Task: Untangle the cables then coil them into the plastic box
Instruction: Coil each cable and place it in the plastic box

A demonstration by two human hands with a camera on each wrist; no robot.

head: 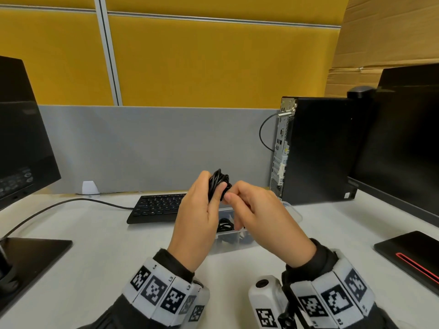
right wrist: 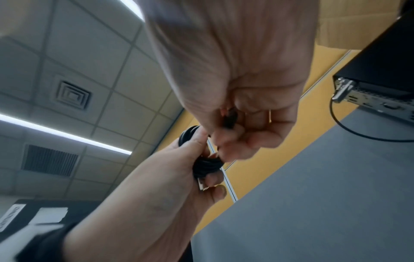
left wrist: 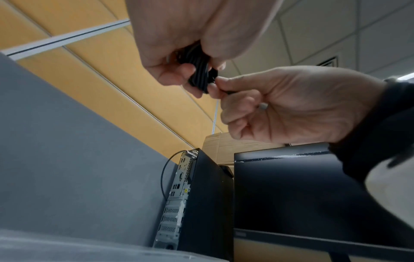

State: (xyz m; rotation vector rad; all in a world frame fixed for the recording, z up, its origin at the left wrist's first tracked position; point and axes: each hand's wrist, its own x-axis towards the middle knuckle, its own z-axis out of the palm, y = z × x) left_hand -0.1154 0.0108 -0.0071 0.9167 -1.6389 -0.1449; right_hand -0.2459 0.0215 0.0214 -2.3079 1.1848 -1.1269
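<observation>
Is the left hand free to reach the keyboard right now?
Probably not: the left hand grips the black cable coil, with the right hand pinching its end. The keyboard itself lies unobstructed.

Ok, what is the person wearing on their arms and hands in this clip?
Both hands are bare: left hand, right hand. Dark sleeves reach the wrists. Each forearm carries a white band printed with black square tag markers and small labels such as L3 and L4. A white camera unit with a round lens and another marker sits by the right wrist.
</observation>
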